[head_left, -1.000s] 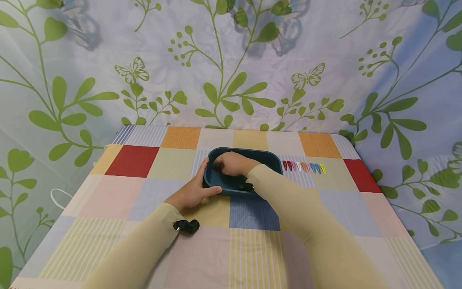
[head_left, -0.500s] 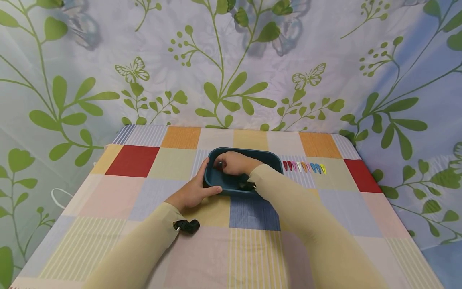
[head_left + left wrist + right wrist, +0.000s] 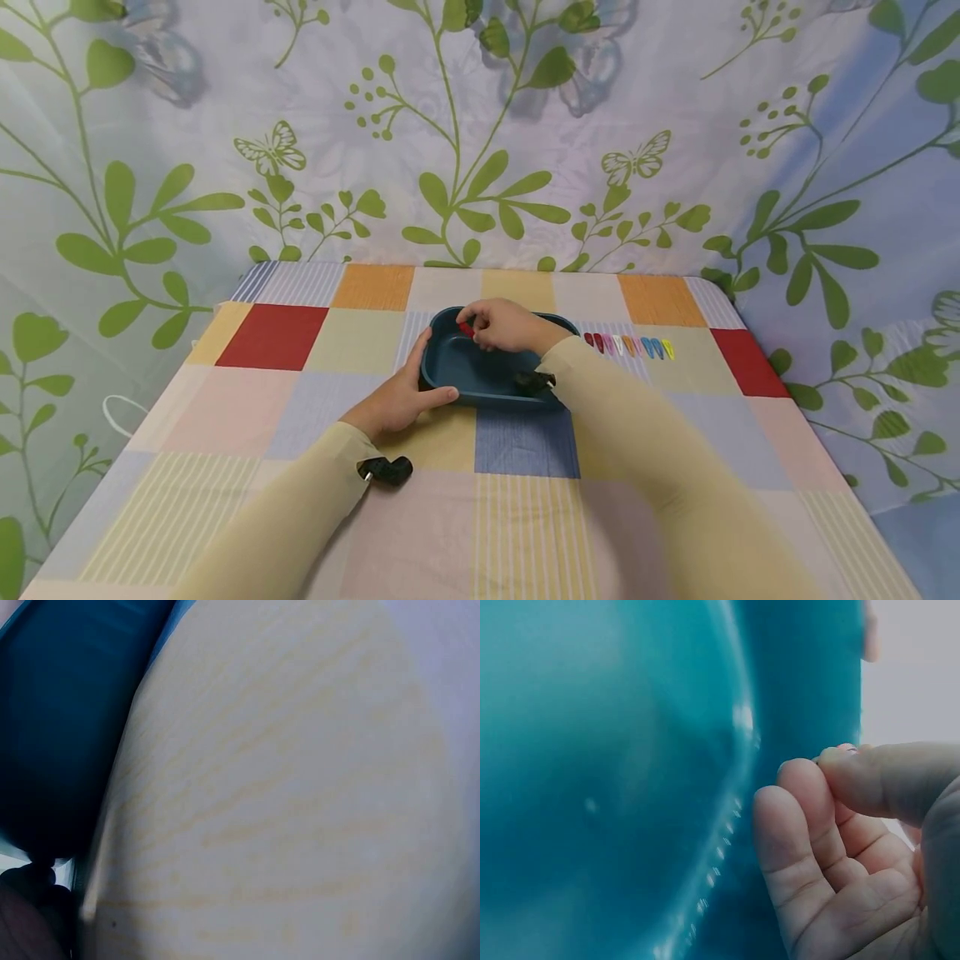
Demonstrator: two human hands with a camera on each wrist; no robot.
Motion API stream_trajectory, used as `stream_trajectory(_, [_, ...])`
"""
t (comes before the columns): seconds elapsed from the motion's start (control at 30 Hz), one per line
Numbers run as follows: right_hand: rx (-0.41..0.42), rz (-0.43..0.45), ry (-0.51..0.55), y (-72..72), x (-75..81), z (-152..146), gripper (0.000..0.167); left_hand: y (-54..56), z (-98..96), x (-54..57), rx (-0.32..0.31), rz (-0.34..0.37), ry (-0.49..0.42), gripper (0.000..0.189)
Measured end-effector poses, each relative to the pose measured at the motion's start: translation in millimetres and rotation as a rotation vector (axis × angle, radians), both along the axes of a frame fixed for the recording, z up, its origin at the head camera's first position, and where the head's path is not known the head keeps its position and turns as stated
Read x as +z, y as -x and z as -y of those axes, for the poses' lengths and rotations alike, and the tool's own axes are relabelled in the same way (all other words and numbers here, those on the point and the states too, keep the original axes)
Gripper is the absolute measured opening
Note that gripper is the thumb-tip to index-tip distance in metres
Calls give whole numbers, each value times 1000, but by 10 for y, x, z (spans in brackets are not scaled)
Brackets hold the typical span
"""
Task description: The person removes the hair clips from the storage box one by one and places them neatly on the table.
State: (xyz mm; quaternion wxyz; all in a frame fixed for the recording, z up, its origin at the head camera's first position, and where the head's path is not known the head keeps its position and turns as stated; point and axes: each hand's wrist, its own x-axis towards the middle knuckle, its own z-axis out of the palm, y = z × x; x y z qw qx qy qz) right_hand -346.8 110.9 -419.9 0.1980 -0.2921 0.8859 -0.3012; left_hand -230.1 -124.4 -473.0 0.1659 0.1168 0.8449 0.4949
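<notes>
A dark blue-green rectangular bin (image 3: 461, 367) stands on the patchwork cloth. My left hand (image 3: 397, 402) rests against its left end, fingers straight along the outer wall and thumb at the front edge. Over the bin's far left part, my right hand (image 3: 508, 326) pinches a red hair clip (image 3: 466, 330) between thumb and fingers. In the right wrist view the thumb and fingertips (image 3: 802, 780) meet above the bin's inside, and the clip is mostly hidden behind them. A row of small snap hair clips (image 3: 628, 346) in red, pink, white, orange, blue and yellow lies right of the bin.
The patchwork cloth (image 3: 405, 533) covers the table. Behind it hangs a curtain (image 3: 330, 100) with green leaves and butterflies. Dark devices sit at both sleeve cuffs, the left wrist device (image 3: 386, 471) close over the cloth. A white cord (image 3: 112, 410) shows beyond the table's left edge.
My right hand has risen from the bin's floor and shifted slightly right, now with a red clip showing in its fingers. The left hand has stayed at the bin's left end.
</notes>
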Motion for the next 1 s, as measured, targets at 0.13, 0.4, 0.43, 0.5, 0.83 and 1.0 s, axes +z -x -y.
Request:
stream_trajectory(0.13, [-42, -4, 37, 1, 54, -177, 41, -8, -9, -7, 4, 8, 3, 112])
stream_trajectory(0.4, [-138, -2, 77, -18, 146, -570, 40, -14, -9, -9, 10, -3, 18, 113])
stream_trajectory(0.43, [-149, -1, 83, -26, 158, -619, 40, -15, -9, -8, 11, -2, 19, 113])
stream_trajectory(0.5, [-167, -3, 91, -39, 183, -720, 41, -18, -12, -9, 14, 2, 21, 113])
stream_trajectory(0.83, [-231, -5, 107, -94, 216, -1149, 43, -19, -1, -15, 14, -5, 42, 113])
stream_trajectory(1.0, [-271, 0, 142, -113, 236, -1334, 42, -16, -13, -13, 12, -6, 42, 112])
